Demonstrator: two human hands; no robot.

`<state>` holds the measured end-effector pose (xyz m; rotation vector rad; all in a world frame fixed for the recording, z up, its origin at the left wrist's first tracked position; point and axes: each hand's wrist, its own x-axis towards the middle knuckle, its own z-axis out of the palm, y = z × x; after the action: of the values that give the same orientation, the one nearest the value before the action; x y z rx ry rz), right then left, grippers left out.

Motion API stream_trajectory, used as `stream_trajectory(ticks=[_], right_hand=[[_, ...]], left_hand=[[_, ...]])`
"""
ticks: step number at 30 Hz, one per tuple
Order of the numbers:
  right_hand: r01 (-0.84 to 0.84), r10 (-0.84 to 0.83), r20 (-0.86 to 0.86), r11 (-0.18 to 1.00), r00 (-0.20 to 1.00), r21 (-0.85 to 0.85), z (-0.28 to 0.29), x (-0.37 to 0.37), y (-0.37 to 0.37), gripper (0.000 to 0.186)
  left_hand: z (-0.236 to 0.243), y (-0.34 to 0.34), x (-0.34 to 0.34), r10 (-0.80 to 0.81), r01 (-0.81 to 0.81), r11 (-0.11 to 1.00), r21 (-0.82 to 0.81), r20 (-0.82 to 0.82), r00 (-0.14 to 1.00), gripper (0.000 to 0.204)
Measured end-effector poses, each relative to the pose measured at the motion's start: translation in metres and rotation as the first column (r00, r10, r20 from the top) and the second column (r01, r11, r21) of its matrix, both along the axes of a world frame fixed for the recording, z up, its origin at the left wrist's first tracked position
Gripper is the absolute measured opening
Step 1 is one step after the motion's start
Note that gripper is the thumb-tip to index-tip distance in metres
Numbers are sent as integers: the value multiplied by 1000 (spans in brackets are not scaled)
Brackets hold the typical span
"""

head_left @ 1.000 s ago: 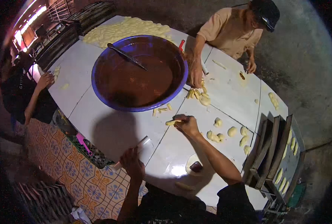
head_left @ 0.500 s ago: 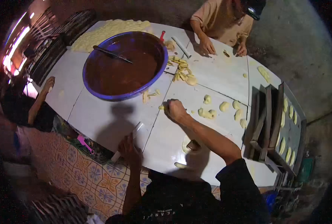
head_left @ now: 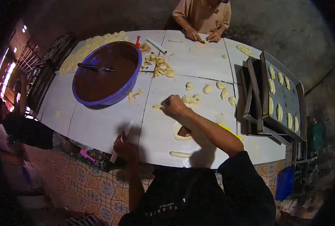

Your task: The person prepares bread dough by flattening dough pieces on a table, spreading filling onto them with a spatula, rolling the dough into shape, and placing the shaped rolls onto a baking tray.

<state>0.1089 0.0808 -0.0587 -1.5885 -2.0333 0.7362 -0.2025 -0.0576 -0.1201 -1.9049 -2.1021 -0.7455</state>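
My left hand (head_left: 125, 147) grips a slim white rolling pin (head_left: 129, 127) at the table's near edge. Over the middle of the table my right hand (head_left: 175, 104) is closed, with a pale yellow strip (head_left: 157, 106) sticking out from its left side. The part of the strip inside the fingers is hidden. Closer to me lies a flattened oval of dough (head_left: 176, 131) with brown filling on it, partly in shadow. A rolled dough stick (head_left: 180, 154) rests near the front edge. Several dough lumps (head_left: 207, 89) sit beyond my right forearm.
A large blue basin (head_left: 137, 71) of brown filling holds a dark-handled tool (head_left: 95, 67). Yellow strips (head_left: 160, 66) are piled beside it. Metal trays (head_left: 284, 94) stand at right, the top one bearing shaped dough. Opposite, a co-worker's hands (head_left: 203, 36) handle a filled piece.
The view has shifted, so the table sits differently in it. My right hand has come nearer the dough lumps, and more of the yellow strip shows. My left hand still holds the rolling pin.
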Motion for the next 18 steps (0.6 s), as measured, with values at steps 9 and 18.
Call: stream_trajectory(ticks=[9, 18], right_hand=[[-38, 49, -193, 998, 980, 59, 5, 51, -115, 39], [-2, 8, -18, 956, 1000, 292, -27, 62, -117, 24]], left_hand=[[-7, 48, 40, -269, 256, 952, 170, 59, 961, 59], [24, 55, 167, -723, 775, 632, -6, 356, 592, 23]])
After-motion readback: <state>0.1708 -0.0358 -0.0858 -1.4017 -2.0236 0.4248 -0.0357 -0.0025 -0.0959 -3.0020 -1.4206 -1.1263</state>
